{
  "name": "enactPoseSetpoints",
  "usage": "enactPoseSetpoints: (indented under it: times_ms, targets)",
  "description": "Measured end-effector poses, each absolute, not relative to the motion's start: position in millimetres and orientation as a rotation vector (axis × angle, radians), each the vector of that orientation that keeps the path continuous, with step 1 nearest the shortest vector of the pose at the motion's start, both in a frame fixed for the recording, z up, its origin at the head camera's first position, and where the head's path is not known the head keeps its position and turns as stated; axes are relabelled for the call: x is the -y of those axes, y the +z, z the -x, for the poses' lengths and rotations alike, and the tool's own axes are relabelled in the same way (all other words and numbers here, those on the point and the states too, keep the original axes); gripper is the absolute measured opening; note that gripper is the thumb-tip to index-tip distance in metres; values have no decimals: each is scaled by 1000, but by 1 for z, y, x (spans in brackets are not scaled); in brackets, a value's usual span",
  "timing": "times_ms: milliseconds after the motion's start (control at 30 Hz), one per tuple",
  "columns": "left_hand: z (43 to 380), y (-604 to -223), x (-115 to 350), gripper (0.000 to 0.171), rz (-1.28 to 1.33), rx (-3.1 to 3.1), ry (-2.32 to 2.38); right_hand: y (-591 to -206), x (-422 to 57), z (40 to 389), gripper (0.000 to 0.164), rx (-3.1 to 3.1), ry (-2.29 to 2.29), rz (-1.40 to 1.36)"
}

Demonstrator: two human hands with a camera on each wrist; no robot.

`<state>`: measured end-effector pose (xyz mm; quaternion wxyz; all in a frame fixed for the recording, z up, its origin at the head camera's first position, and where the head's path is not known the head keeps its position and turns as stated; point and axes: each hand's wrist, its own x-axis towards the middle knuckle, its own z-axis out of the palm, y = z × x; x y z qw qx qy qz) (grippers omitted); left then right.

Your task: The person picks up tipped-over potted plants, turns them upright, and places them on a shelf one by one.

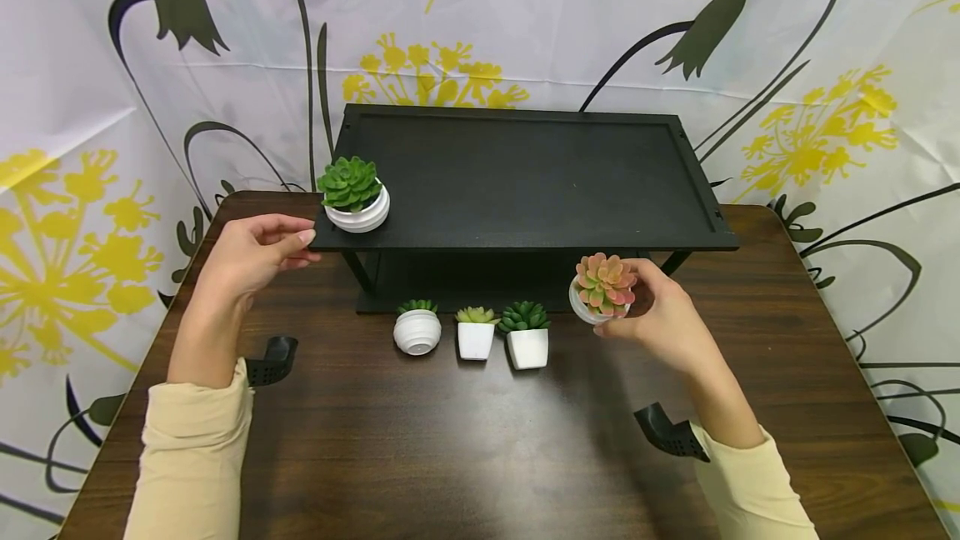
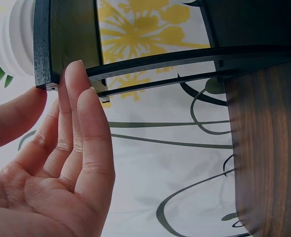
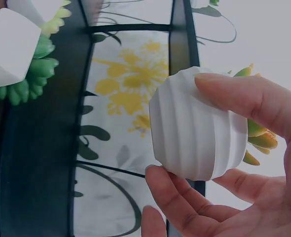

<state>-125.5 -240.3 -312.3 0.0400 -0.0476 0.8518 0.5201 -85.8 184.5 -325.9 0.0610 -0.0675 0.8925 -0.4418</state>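
My right hand (image 1: pixel 663 315) holds a white ribbed pot (image 3: pixel 197 126) with a pink-orange succulent (image 1: pixel 606 282), in front of the black shelf's right half and above the table. The thumb lies on one side of the pot, the fingers on the other. At the black shelf (image 1: pixel 517 182), my left hand (image 1: pixel 255 252) pinches the front left corner of the top board between thumb and fingers; the left wrist view shows the fingers against its underside. Beside that hand, a green succulent in a round white pot (image 1: pixel 358 211) stands on the top board.
In front of the shelf's lower board stand a round white pot (image 1: pixel 417 332), a square pot with a yellow-green succulent (image 1: pixel 476 338) and a square pot with a dark green succulent (image 1: pixel 528 348). The brown wooden table (image 1: pixel 450 457) reaches back to a flower-patterned cloth (image 1: pixel 480 15).
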Motion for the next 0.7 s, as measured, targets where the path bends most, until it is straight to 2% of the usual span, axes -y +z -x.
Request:
enactPoseSetpoints:
  times_ms: [700]
  targets:
    - [125, -312, 240, 35, 152, -2600, 1610, -302, -167, 94, 63, -2712, -1310, 220]
